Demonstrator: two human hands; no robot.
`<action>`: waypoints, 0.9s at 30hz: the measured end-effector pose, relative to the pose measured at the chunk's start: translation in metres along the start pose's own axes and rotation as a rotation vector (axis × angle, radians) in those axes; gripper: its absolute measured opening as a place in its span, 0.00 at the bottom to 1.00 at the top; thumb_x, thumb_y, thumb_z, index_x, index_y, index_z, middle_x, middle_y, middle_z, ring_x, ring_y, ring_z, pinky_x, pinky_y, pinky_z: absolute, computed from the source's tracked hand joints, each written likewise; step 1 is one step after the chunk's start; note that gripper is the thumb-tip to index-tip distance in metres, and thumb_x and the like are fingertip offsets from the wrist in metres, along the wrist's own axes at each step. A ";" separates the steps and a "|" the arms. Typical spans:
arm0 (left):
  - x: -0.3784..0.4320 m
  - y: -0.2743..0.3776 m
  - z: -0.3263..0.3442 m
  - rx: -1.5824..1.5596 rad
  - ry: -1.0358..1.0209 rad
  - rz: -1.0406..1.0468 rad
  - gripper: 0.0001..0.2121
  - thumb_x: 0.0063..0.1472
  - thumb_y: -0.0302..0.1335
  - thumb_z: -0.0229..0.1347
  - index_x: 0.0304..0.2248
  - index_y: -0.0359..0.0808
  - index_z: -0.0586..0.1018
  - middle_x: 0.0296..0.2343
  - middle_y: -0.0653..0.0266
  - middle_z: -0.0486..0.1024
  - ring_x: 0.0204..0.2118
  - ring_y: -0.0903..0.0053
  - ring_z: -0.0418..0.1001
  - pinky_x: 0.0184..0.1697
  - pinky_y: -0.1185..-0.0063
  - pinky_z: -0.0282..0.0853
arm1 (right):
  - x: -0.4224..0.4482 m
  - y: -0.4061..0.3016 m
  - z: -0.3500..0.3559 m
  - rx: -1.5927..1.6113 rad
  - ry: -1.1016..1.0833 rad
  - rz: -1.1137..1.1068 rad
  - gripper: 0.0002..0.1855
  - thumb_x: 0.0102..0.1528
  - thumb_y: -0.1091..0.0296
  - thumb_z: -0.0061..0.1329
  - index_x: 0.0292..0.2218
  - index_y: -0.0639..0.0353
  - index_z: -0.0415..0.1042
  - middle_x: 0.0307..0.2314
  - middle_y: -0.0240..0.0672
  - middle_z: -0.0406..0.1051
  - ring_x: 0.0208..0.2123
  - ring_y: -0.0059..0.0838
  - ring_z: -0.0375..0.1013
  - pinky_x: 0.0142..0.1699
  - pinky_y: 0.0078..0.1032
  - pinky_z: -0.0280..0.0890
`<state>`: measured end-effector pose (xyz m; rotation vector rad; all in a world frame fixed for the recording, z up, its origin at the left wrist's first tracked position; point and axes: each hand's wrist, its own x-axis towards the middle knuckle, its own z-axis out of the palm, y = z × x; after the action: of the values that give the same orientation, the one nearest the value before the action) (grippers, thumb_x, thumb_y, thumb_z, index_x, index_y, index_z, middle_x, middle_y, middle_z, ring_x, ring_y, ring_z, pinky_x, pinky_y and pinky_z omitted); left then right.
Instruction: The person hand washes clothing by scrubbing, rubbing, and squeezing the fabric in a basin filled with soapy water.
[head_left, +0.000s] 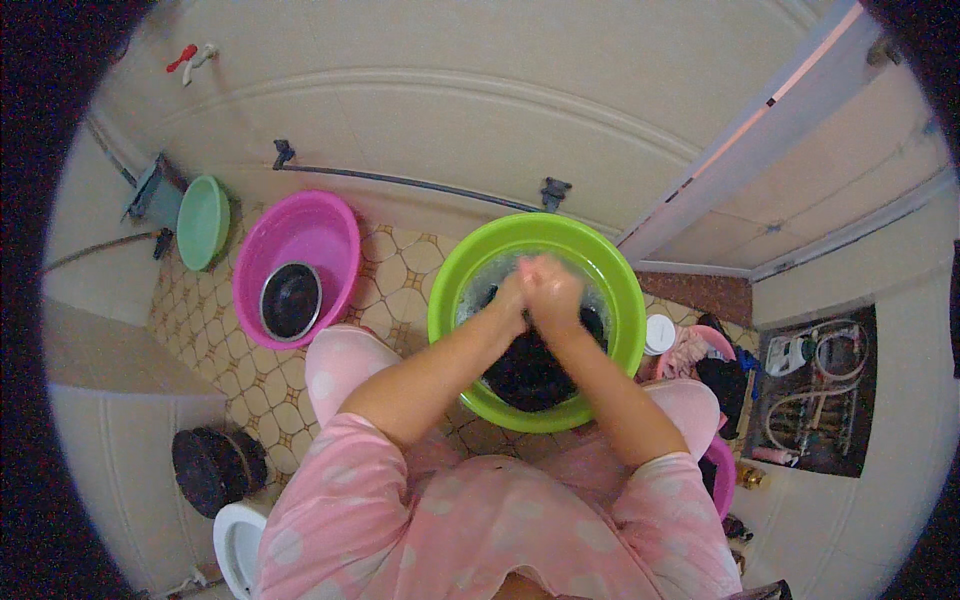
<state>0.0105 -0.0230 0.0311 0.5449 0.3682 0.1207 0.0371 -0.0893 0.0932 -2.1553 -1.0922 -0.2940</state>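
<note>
My left hand (511, 289) and my right hand (556, 294) are pressed together above a green plastic basin (630, 315). Something small and pink shows between them, a piece of cloth or the fingers themselves; I cannot tell which. The right hand looks wet and a little blurred. Under the hands, dark wet cloth (531, 371) lies in the sudsy water (480, 289) of the basin. The basin stands on the tiled floor between my knees.
To the left stand a pink basin (330, 217) with a dark-filled metal bowl (291, 301) in it, and a pale green basin (202, 223). At right are a white-lidded container (659, 334) and piled clothes (724, 382). A metal rail (412, 180) runs along the wall.
</note>
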 end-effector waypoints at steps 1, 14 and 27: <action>0.005 -0.006 -0.018 0.000 0.006 0.009 0.10 0.54 0.33 0.45 0.33 0.38 0.72 0.28 0.65 0.71 0.35 0.75 0.68 0.38 0.75 0.64 | -0.003 -0.015 -0.001 -0.013 0.018 -0.135 0.14 0.50 0.60 0.39 0.21 0.59 0.68 0.16 0.43 0.65 0.21 0.43 0.66 0.24 0.36 0.59; -0.001 -0.008 -0.023 -0.164 -0.177 -0.006 0.17 0.56 0.42 0.42 0.38 0.40 0.69 0.31 0.65 0.71 0.31 0.76 0.68 0.35 0.75 0.63 | -0.009 -0.015 0.002 -0.138 -0.173 -0.247 0.14 0.48 0.62 0.43 0.19 0.65 0.65 0.16 0.43 0.64 0.17 0.43 0.63 0.23 0.33 0.57; 0.020 0.017 -0.025 0.210 0.357 0.217 0.17 0.54 0.32 0.45 0.43 0.36 0.65 0.39 0.55 0.64 0.43 0.71 0.60 0.46 0.79 0.55 | 0.017 0.079 0.014 0.412 -0.048 0.520 0.18 0.51 0.56 0.41 0.34 0.64 0.62 0.28 0.50 0.65 0.33 0.44 0.64 0.40 0.32 0.58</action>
<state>0.0192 0.0075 0.0136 0.7735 0.6738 0.3950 0.1075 -0.1007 0.0534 -1.9835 -0.5211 0.2069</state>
